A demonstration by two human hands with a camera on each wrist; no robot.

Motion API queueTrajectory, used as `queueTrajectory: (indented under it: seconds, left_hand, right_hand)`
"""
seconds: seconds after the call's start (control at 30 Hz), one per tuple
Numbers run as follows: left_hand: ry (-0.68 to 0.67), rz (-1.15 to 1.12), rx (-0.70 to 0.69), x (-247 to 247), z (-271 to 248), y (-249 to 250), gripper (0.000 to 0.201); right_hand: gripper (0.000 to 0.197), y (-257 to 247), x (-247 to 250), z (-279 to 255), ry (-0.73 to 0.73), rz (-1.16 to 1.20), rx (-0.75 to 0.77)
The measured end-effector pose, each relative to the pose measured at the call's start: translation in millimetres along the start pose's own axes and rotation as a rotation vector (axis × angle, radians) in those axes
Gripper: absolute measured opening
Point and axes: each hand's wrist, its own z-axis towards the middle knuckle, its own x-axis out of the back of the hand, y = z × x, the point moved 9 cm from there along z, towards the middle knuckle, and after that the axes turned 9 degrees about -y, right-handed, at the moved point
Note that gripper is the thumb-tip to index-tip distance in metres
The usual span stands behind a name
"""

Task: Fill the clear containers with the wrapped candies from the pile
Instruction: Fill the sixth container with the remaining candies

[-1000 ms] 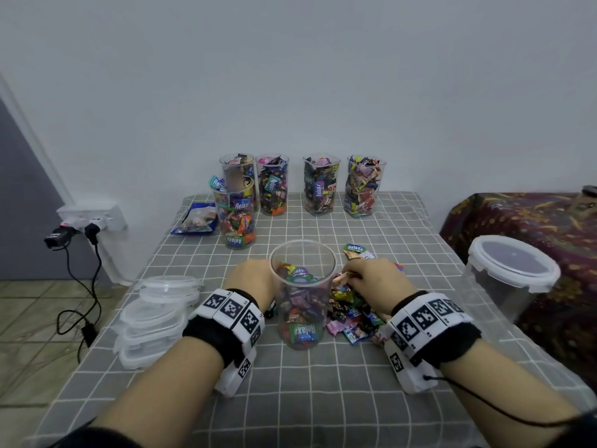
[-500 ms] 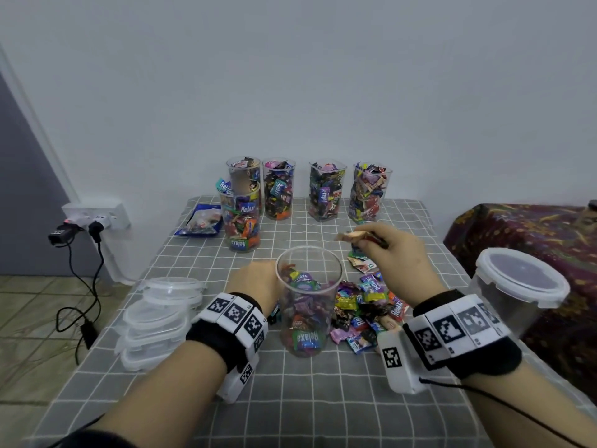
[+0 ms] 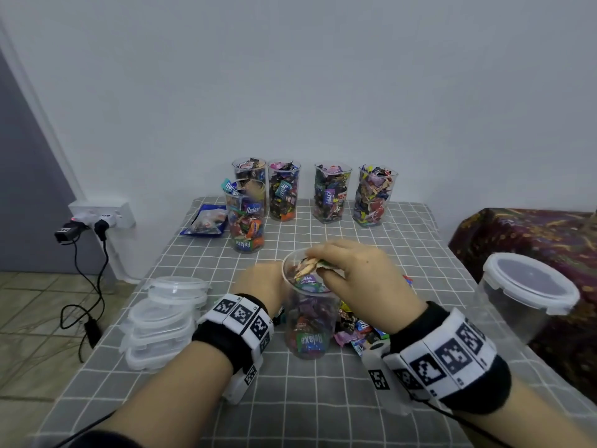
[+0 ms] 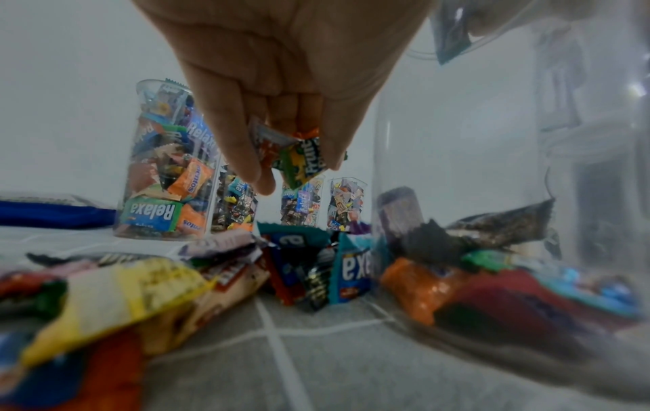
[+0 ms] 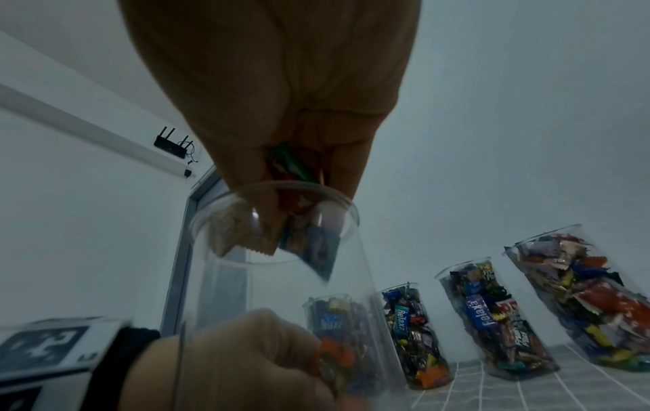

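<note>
A clear container (image 3: 308, 321) (image 4: 492, 166) (image 5: 274, 278), partly filled with wrapped candies, stands at the table's middle. My right hand (image 3: 323, 265) (image 5: 299, 194) hovers over its rim and pinches a small bunch of candies (image 3: 305, 266) (image 5: 309, 244) that hangs into the mouth. My left hand (image 3: 258, 282) (image 4: 299, 175) is low beside the container's left wall. It pinches a few candies (image 4: 306, 158), one with a green and yellow wrapper. The loose pile (image 3: 358, 328) (image 4: 140, 283) lies around the container's base, mostly on its right.
Several full containers (image 3: 331, 192) line the table's back edge, with a blue bag (image 3: 203, 221) left of them. Stacked lids (image 3: 164, 318) sit at the left edge and a lidded tub (image 3: 526, 292) at the right. A wall socket with cables (image 3: 103, 218) hangs left.
My right hand rose from the pile with candies and swung left over the container's mouth. My left hand stayed low beside the container.
</note>
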Motion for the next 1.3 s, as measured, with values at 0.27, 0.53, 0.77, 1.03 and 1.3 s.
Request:
queueTrajectory:
  seconds: [0.27,0.53,0.77,1.03,1.3]
  left_hand:
    - [0.024,-0.072,-0.051,-5,7,-3,0.023]
    - [0.021,-0.107,-0.044,-7,10,-8,0.024]
    - [0.082,-0.096,-0.057,-3,5,-8,0.029]
    - [0.169,-0.331,-0.054,16,-6,-24,0.031]
    - [0.377,-0.508,-0.193,76,-33,-19,0.03]
  right_hand:
    - [0.045,7,2,-1,0.035,0.063,-0.07]
    - [0.054,23,-2,-19,0.232,0.289,-0.111]
    - [0.117,51,-69,-31,-0.075,0.847,-0.303]
    - [0.09,54,-67,-32,-0.043,0.786,-0.314]
    - [0.087,56,-67,-32,-0.058,0.745,-0.323]
